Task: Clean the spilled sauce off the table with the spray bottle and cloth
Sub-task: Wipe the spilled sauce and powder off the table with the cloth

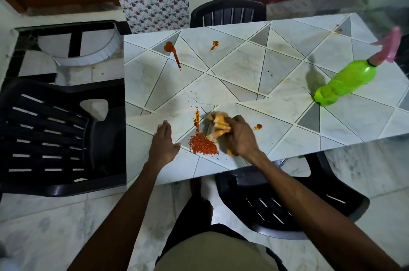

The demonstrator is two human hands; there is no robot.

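the table (243, 84) holds the mess. the bottle (345, 82) stands at its right end, well apart from both hands. the left hand (163, 142) lies flat and open near the front edge. the right hand (240, 138) is curled round the bunched cloth (218, 125), just beside the flakes (202, 146). this looks like the wiping step. sauce (172, 51) at the far side isn't cleaned yet, so a long reach likely follows.

The green spray bottle (345, 84), pink-headed, stands at the table's (243, 67) right side. The crumpled yellowish cloth (218, 125) sits near the front edge, beside a red sauce smear (196, 119) and flake heap (202, 145).
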